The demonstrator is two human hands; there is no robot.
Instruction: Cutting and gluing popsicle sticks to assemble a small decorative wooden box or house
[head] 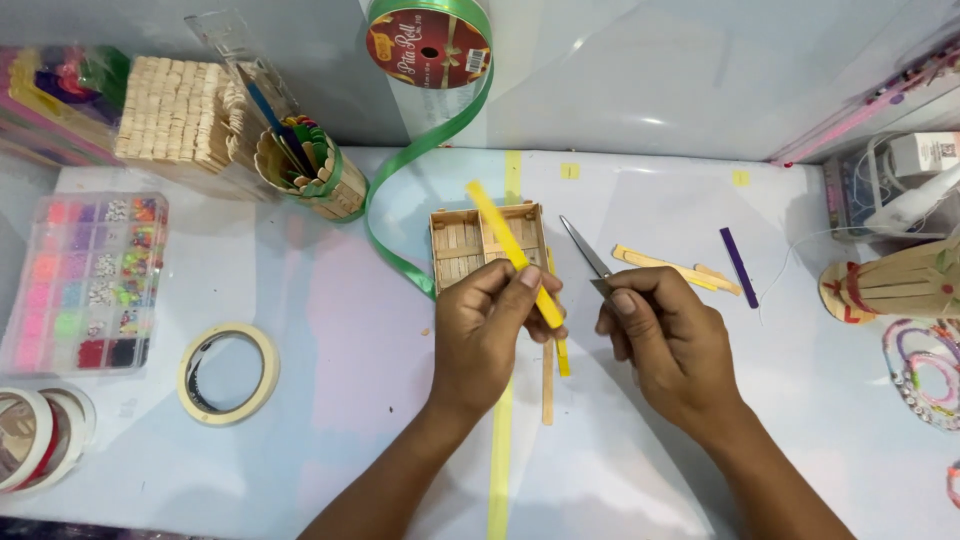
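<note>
A flat yellow strip (512, 252) is pinched between the fingers of the left hand (490, 335) and is held slanted above a small square box of wooden craft sticks (462, 248), which rests on the pale desk (330, 400). A pair of steel scissors (588, 255) is gripped in the closed right hand (668, 345), with the blades pointed up and left, just beside the strip. Loose wooden craft sticks (672, 268) and a purple strip (739, 266) are seen lying near the right hand, while a ring of beige tape (229, 373) is lying well apart to the left.
</note>
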